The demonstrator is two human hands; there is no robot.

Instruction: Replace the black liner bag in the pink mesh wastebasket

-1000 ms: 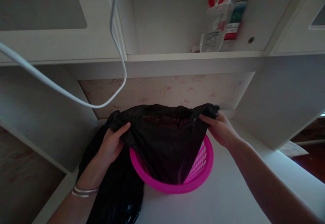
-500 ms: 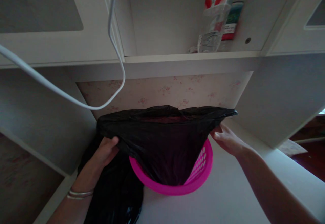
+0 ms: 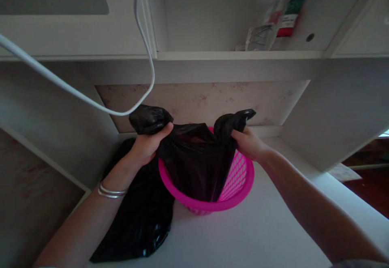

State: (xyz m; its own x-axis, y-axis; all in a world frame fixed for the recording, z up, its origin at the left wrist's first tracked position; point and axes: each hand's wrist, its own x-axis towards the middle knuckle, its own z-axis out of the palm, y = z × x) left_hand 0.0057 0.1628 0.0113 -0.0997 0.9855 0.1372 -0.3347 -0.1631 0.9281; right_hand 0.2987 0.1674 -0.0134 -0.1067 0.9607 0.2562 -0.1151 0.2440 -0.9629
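Observation:
A black plastic bag (image 3: pixel 194 166) hangs down inside a bright pink slotted basket (image 3: pixel 206 206), its upper edge gathered on both sides. My left hand (image 3: pixel 148 144) is closed on the bag's left side, and a bunched puff of plastic sticks up beyond the fingers. On the opposite side my right hand (image 3: pixel 249 143) grips the bag's right edge, with a twisted end poking out above it. Part of the basket's right inner wall shows past the plastic. Another black plastic bundle (image 3: pixel 142 215) lies beneath my left forearm, beside the basket.
A white cable (image 3: pixel 91 102) loops down in front at the left. Above, an open white shelf (image 3: pixel 206 17) holds a clear plastic bottle (image 3: pixel 264 33) and a red-and-green labelled item (image 3: pixel 291 13). Side panels flank the white surface (image 3: pixel 243 235) under the basket.
Both hands have moved inward and up, gathering the bag's wide-stretched rim into bunches. The bag's opening is narrower, and more of the basket shows. The view has shifted slightly.

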